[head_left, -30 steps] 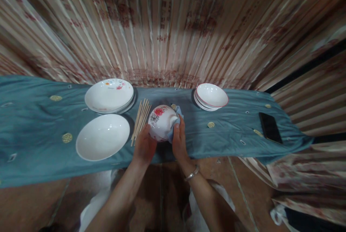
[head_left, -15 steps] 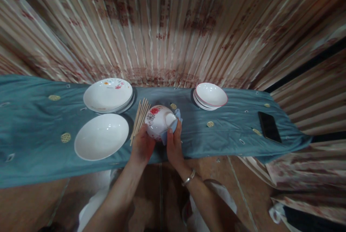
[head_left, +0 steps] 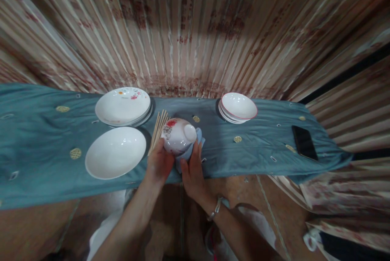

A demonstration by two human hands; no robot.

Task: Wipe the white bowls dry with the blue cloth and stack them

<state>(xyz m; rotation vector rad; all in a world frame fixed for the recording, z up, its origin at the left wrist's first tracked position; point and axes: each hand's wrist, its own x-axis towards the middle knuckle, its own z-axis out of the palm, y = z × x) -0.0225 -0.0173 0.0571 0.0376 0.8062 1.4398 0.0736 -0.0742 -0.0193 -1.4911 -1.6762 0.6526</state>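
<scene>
A white bowl with red flowers (head_left: 176, 138) is held tilted above the table's near side, its foot facing right. My left hand (head_left: 160, 161) is closed on the bowl's left side, thumb against the outer wall. A light blue cloth (head_left: 188, 153) lies against the bowl's lower right side, and my right hand (head_left: 193, 171) is closed on it, pressing it to the bowl. The fingertips behind the bowl are hidden. Several wooden chopsticks (head_left: 157, 128) lie just left of the bowl, partly covered by it.
Left stand a stack of floral plates (head_left: 123, 106) and a deep white dish (head_left: 115, 153). A stack of red-rimmed bowls (head_left: 237, 106) is at the back right, with a black phone (head_left: 304, 142) farther right. A teal cloth (head_left: 45, 163) covers the table; a curtain (head_left: 183, 29) hangs behind.
My right hand and the cloth have slid down from the bowl's foot to its lower side. The bowl has turned slightly, and its foot now shows uncovered.
</scene>
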